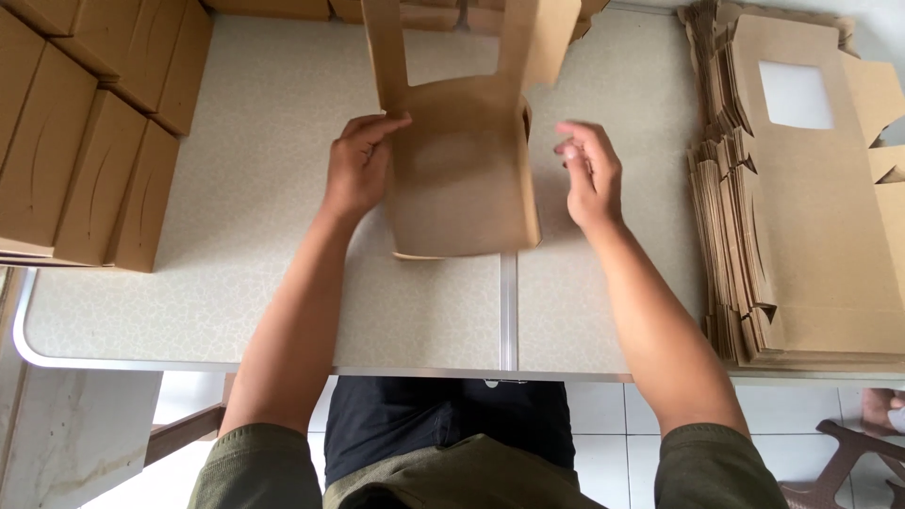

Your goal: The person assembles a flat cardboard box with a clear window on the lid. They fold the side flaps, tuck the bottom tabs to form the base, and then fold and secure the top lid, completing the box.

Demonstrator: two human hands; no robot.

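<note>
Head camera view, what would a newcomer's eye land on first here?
First, the half-folded brown cardboard box standing mid-table, with the left hand touching its side and the right hand just off it. Then the tall stack of flat windowed blanks at right, and the finished boxes at left.

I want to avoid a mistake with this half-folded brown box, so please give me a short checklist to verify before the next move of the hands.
1. Left hand on the half-folded box: ok, its fingers press the left wall.
2. Right hand on the box: not ok, it is open beside the right wall, apart from it.
3. Box resting on the table: ok, its near edge lies on the surface.
4. Top flaps free: ok, they stand up, unfolded.
5. Stack of flat blanks close by: ok, at the right.
6. Finished boxes out of the way: ok, at the left.
7. Bottom locked: cannot tell.
</note>
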